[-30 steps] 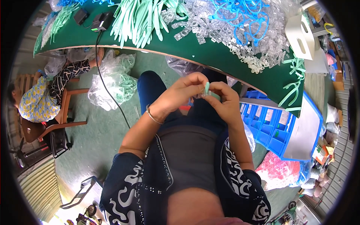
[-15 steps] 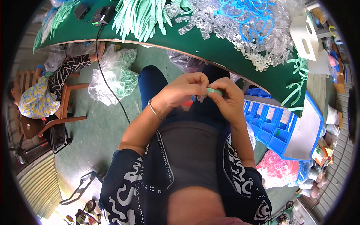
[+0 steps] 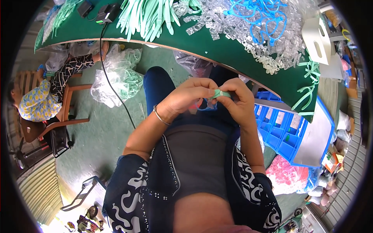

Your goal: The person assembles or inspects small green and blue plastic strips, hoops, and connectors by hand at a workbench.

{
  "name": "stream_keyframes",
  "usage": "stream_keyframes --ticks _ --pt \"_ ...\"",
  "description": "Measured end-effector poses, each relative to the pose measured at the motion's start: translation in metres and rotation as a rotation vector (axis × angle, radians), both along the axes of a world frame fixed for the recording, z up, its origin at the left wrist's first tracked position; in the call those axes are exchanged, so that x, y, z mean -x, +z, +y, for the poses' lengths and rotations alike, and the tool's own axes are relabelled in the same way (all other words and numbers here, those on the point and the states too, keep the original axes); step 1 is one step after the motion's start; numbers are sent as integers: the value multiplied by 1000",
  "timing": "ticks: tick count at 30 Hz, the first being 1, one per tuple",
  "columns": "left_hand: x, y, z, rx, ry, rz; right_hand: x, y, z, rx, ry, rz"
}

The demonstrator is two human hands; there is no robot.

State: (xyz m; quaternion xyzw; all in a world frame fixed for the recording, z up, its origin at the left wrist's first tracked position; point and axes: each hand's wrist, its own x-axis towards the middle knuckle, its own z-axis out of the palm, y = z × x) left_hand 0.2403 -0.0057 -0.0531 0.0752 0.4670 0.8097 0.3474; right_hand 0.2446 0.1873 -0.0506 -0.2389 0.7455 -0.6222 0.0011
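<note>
Above my lap, my left hand [image 3: 193,93] and my right hand [image 3: 236,99] meet, their fingers pinched on a short mint-green strap [image 3: 222,93]. The strap spans the small gap between the two sets of fingertips. Just beneath it hangs a thin blue loop [image 3: 208,107], partly covered by the left fingers; whether it joins the strap I cannot tell. Ahead on the table lie a bundle of mint-green straps [image 3: 145,19], a heap of clear plastic buckles [image 3: 219,23], small whitish clips [image 3: 268,60] and blue looped straps [image 3: 268,27].
The green table [image 3: 217,48] curves across in front of me. A blue compartment rack [image 3: 281,130] stands at my right, with a pink bagged bundle [image 3: 287,174] below it. A black cable [image 3: 112,87] hangs at left, near plastic bags [image 3: 116,81]. Another person [image 3: 40,95] sits far left.
My hands have shifted only slightly. More of the green strap shows between the fingertips, and the blue loop below them has come further into sight.
</note>
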Motion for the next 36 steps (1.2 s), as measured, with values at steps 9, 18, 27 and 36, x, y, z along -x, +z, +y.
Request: stream_keyframes --ticks 9,18,27,36 --pt "-2 9 3 -35 6 2 -5 -1 -6 261 73 -186" --pt "-4 2 4 -74 22 -21 -6 -3 -7 298 89 -222" --pt "-6 1 2 -103 11 5 0 2 -3 20 8 36" --pt "-8 -1 0 6 101 100 3 14 -3 -47 -188 215"
